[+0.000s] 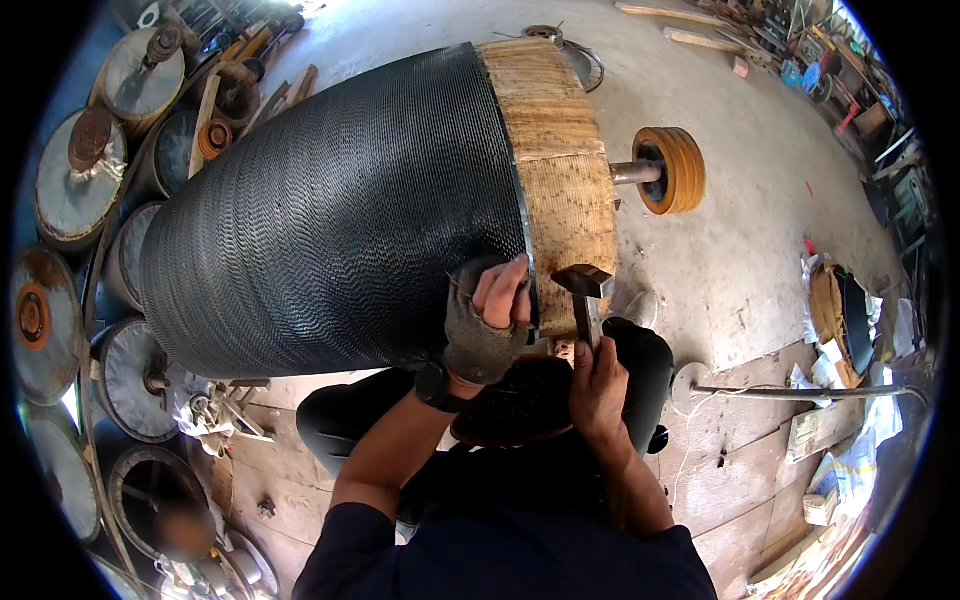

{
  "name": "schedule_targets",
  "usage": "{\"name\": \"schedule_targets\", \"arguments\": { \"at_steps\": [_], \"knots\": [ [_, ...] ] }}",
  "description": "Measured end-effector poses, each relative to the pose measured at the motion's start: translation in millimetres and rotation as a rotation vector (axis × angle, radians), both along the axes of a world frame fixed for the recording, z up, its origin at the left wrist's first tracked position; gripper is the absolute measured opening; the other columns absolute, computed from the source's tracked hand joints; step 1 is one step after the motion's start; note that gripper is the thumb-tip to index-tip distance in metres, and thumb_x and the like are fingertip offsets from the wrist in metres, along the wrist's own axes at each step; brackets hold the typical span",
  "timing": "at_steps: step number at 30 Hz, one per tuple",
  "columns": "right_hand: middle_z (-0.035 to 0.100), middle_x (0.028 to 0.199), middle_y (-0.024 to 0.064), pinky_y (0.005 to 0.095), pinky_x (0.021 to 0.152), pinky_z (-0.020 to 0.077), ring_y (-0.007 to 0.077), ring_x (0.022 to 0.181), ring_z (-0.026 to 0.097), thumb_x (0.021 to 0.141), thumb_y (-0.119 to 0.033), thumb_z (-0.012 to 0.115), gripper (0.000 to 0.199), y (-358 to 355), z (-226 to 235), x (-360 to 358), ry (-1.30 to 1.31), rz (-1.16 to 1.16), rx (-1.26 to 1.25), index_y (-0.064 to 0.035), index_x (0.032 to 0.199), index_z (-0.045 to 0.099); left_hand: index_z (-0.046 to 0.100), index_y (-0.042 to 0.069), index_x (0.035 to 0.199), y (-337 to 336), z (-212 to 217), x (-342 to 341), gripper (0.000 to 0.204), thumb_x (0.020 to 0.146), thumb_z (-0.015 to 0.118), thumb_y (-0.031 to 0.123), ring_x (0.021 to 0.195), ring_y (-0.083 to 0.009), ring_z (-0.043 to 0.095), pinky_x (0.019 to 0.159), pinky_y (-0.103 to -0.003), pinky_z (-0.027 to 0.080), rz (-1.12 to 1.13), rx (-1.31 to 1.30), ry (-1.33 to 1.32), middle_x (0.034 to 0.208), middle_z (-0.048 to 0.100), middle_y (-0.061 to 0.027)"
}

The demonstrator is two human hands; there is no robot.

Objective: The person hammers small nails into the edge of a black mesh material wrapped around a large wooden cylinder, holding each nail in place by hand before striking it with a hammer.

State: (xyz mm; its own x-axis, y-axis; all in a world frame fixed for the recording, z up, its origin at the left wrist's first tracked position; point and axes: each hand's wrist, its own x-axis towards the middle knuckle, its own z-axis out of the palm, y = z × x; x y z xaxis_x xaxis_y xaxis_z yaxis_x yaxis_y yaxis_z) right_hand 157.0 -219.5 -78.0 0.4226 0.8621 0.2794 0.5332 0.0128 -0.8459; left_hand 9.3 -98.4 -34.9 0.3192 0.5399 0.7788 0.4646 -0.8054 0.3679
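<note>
A large drum (330, 220) wrapped in black toothed wire lies across the view, with a bare wooden band (565, 180) at its right end. My left hand (488, 315), in a fingerless grey glove, presses on the edge where the black wire meets the wood. My right hand (598, 385) grips the handle of a hammer (585, 290), whose head sits close to the wooden band just right of my left hand. A steel shaft with a yellow wheel (672, 170) sticks out of the drum's right end.
Several round metal drums and discs (70, 190) are stacked along the left. Bare concrete floor (740, 230) lies to the right, with wooden boards (770, 440), a metal rod (800, 392) and scattered bags and rags (850, 320) near the right edge.
</note>
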Motion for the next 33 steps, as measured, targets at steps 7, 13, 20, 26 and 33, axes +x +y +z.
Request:
{"name": "schedule_targets", "arguments": {
  "at_steps": [7,13,20,26,33],
  "knots": [
    [0.062,0.073,0.0262,0.0506,0.054,0.0462,0.0479,0.066,0.062,0.101,-0.016,0.060,0.017,-1,0,7,0.005,0.031,-0.045,-0.0003,0.101,0.052,0.054,0.000,0.136,-6,12,9,0.049,0.088,0.065,-0.003,0.095,-0.0281,0.065,0.087,-0.040,0.052,0.004,-0.051,0.006,0.102,0.067,-0.0134],
    [0.063,0.075,0.0262,0.0498,0.057,0.0486,0.0479,0.069,0.063,0.101,-0.015,0.060,0.017,1,3,7,0.035,0.054,-0.047,0.0005,0.105,0.054,0.056,0.000,0.133,-1,24,4,0.050,0.083,0.066,-0.002,0.093,-0.0278,0.064,0.088,-0.043,0.050,-0.003,-0.156,0.050,0.096,0.067,-0.0100],
    [0.064,0.078,0.0257,0.0490,0.059,0.0507,0.0467,0.069,0.065,0.099,-0.012,0.060,0.016,3,20,5,-0.042,0.070,-0.002,0.0003,0.108,0.055,0.049,0.001,0.135,1,28,26,0.062,0.076,0.069,0.001,0.086,-0.0276,0.061,0.083,-0.044,0.046,0.170,-0.120,0.091,0.088,0.063,-0.0072],
    [0.064,0.077,0.0255,0.0503,0.057,0.0512,0.0464,0.067,0.064,0.098,-0.011,0.059,0.022,4,19,10,-0.131,0.092,-0.009,0.0015,0.115,0.051,0.046,-0.001,0.138,3,16,29,0.069,0.074,0.071,0.004,0.087,-0.0297,0.059,0.081,-0.046,0.046,0.142,-0.239,0.019,0.092,0.062,-0.0098],
    [0.063,0.072,0.0246,0.0494,0.054,0.0502,0.0455,0.063,0.065,0.098,-0.009,0.058,0.025,4,28,11,-0.178,0.097,-0.044,0.0062,0.116,0.050,0.038,-0.005,0.145,-2,23,25,0.081,0.072,0.074,0.001,0.092,-0.0321,0.059,0.085,-0.047,0.047,0.159,-0.308,0.060,0.102,0.062,-0.0146]
  ]
}}
